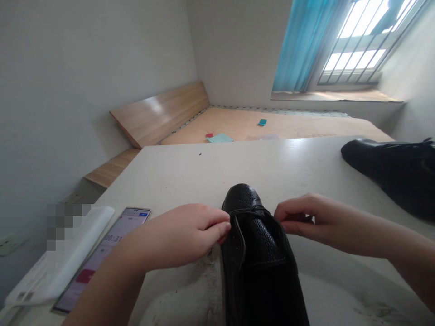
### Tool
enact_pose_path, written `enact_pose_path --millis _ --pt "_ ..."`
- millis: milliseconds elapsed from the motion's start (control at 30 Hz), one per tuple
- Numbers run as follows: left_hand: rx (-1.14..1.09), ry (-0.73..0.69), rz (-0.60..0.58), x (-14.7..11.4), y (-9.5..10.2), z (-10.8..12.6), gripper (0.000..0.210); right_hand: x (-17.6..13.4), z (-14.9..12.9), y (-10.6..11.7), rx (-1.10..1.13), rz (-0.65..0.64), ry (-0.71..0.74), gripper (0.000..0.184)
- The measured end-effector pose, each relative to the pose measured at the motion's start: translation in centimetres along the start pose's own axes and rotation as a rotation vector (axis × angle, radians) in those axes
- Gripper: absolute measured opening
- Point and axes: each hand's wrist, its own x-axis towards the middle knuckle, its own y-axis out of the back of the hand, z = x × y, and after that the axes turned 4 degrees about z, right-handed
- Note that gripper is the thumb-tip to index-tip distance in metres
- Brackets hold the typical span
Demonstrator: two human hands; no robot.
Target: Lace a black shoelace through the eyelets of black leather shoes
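A black leather shoe (241, 197) lies in front of me with its toe pointing away and its opening toward me. A dark shoelace (249, 210) crosses its front near the toe, while the flaps behind it hang apart around the tongue (263, 240). My left hand (200, 231) is pinched closed at the left side of the lacing, where the lace runs to the fingertips. On the opposite side my right hand (306, 215) pinches thumb and forefinger together against the shoe's edge, by the lace. The lace ends are hidden by the fingers.
Another black laced shoe (384, 167) lies at the right edge of the white table (170, 176). At the left are a phone (131, 222) showing a timer and a white power strip-like object (78, 244). Beyond the table stands a bed (238, 118).
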Motion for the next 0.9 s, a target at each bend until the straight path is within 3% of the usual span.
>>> enact_pose_path --millis 133,267,467,667,900 --pt "-0.019 -0.008 -0.01 0.0 0.0 0.0 0.033 -0.1 -0.2 -0.3 0.078 0.082 -0.01 0.022" --pt "-0.031 0.007 0.007 -0.1 -0.1 0.4 0.042 -0.4 -0.5 -0.5 0.101 0.079 0.023 0.023" --pt "0.139 0.096 0.181 -0.1 -1.4 1.9 0.059 -0.9 -0.9 -1.2 0.05 0.131 0.034 0.025" --pt "0.333 0.122 0.27 -0.3 -2.3 3.4 0.042 -2.0 -2.8 -2.5 -0.022 0.282 -0.079 0.035" --pt "0.308 0.344 0.339 -1.2 -2.0 3.7 0.033 -2.3 -3.2 -3.3 -0.287 0.402 0.033 0.034"
